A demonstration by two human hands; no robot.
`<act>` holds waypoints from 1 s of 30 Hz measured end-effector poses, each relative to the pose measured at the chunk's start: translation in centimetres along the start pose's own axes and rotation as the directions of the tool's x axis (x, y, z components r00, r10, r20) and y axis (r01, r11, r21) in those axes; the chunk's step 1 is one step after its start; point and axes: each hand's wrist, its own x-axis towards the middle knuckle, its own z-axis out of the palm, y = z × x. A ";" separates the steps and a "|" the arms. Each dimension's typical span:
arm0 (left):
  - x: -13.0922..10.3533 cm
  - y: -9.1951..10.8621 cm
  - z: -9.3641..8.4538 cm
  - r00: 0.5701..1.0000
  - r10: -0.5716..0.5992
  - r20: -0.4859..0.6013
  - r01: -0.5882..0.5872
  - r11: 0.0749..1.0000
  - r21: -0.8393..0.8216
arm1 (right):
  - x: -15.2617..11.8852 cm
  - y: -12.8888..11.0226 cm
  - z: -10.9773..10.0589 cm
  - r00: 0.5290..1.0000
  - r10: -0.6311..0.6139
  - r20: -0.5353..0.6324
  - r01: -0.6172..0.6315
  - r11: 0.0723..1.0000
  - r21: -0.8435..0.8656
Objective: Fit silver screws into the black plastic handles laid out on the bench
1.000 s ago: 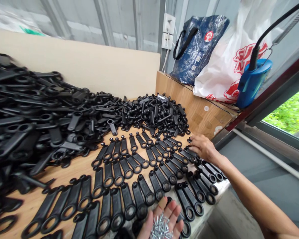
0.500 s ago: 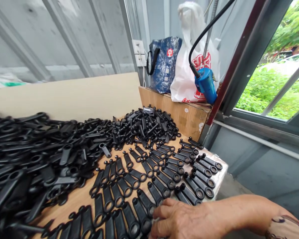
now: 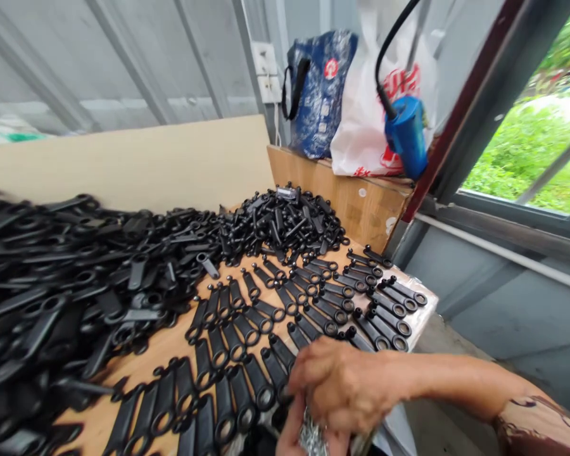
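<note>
Spreading widely across the wooden worktop (image 3: 168,340), a heap (image 3: 137,269) of loose black parts takes up the left side and the back, while several rows of black levers (image 3: 224,399) lie flat between it and the person. Most levers slant with their small knobs pointing away and their rings toward the person; the closest lie just beyond and to the left of the knuckles of the right hand (image 3: 346,378). That hand reaches in from the right and sits over the left hand (image 3: 292,432), which is mostly hidden beneath it at the bottom edge. The left grip is curled into a cup around a clump of metal pins (image 3: 312,437); the right grip points down into that cup, and with its fingertips covered I cannot tell whether they are apart, together or pinching 1 of the pins. The pins thus lie below the right fingers and within the left hand, which is the nearer of the 2 since it bears them. Their long axes seem to run in mixed directions. They look silvery, shiny and thin, bunched loosely, and blur hides their ends
</note>
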 end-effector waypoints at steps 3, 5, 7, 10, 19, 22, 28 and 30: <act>0.3 -1.6 0.1 0.997 0.056 -0.054 -0.061 0.992 -0.109 | -0.9 1.2 -0.5 0.961 0.246 -0.123 -0.210 0.945 0.252; 0.5 -2.1 0.1 0.996 0.074 -0.051 -0.082 0.984 -0.157 | -1.6 2.3 -1.1 0.904 0.403 -0.141 -0.329 0.868 0.373; 0.5 -2.2 0.1 0.994 0.093 -0.049 -0.100 0.980 -0.175 | -2.3 3.6 -1.6 0.846 0.508 -0.161 -0.401 0.805 0.437; 0.4 -2.0 0.1 0.992 0.115 -0.053 -0.123 0.976 -0.180 | -3.6 6.0 -2.6 0.745 0.630 -0.219 -0.513 0.751 0.415; 0.8 -1.5 -0.6 0.996 0.088 -0.007 -0.088 0.979 -0.186 | -4.4 6.1 -4.9 0.760 0.583 -0.285 -0.604 0.796 0.018; 0.7 -1.8 -0.1 0.989 0.134 -0.058 -0.144 0.967 -0.210 | -3.0 2.6 -3.0 0.936 0.335 -0.108 -0.352 0.902 -0.251; 0.6 -2.0 0.4 0.980 0.171 -0.099 -0.190 0.953 -0.236 | -1.8 -0.1 0.0 0.979 0.200 0.049 -0.165 0.905 -0.393; 0.5 -1.8 0.1 0.979 0.173 -0.105 -0.192 0.958 -0.215 | -2.0 0.0 0.3 0.978 0.208 0.032 -0.177 0.893 -0.415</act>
